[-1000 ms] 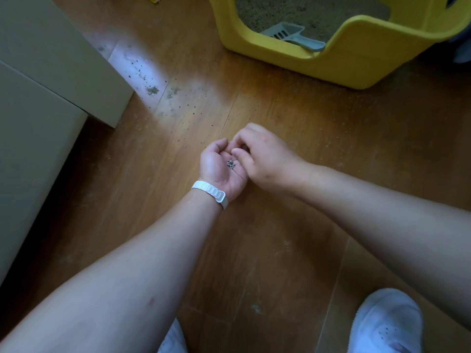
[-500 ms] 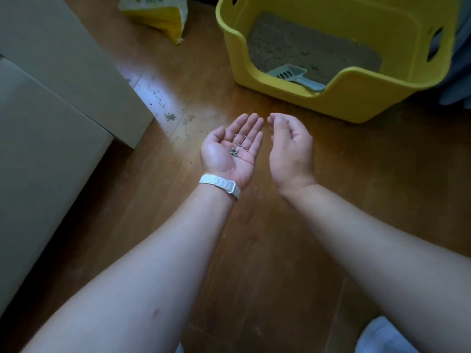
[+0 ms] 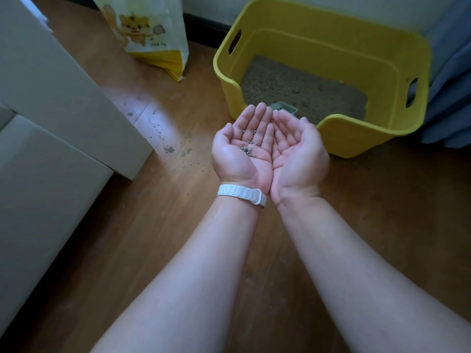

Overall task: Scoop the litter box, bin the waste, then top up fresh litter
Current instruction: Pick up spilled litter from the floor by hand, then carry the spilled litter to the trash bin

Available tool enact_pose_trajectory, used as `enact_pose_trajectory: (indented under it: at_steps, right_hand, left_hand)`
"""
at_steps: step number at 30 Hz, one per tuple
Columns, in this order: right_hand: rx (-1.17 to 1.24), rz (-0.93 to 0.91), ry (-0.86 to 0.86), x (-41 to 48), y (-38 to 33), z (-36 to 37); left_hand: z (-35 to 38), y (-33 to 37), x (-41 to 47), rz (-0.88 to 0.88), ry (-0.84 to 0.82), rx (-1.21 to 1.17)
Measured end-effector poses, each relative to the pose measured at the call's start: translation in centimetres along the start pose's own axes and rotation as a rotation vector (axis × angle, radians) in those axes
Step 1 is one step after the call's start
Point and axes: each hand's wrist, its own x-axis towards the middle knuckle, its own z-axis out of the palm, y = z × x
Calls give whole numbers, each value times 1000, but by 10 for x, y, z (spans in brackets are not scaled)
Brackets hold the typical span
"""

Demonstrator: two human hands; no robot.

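Yellow plastic litter box (image 3: 356,138) sits on the brown wooden floor (image 3: 127,225), holding grey litter. A grey plastic scoop (image 3: 283,107) just shows at its low front edge. In front of it, the left hand (image 3: 242,154) and right hand (image 3: 297,154) lie palm up, touching side by side, fingers relaxed and cupped. A few dark litter grains (image 3: 248,149) rest in the left palm. Spilled grains (image 3: 169,149) dot the floor to the left, near a white-and-yellow litter bag (image 3: 150,34).
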Motion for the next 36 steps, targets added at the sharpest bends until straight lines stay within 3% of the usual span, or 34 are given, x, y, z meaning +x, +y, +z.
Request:
enact_pose_trajectory:
  at_steps: [10, 23, 36]
  right_hand:
    - [115, 19, 35, -25, -104, 69]
    - [120, 24, 129, -173, -323, 219]
    - [229, 28, 50, -332, -533, 383]
  left_hand:
    - [120, 17, -45, -17, -18, 12]
    - [359, 79, -225, -126, 53, 56]
    - [598, 164, -414, -74, 5, 30]
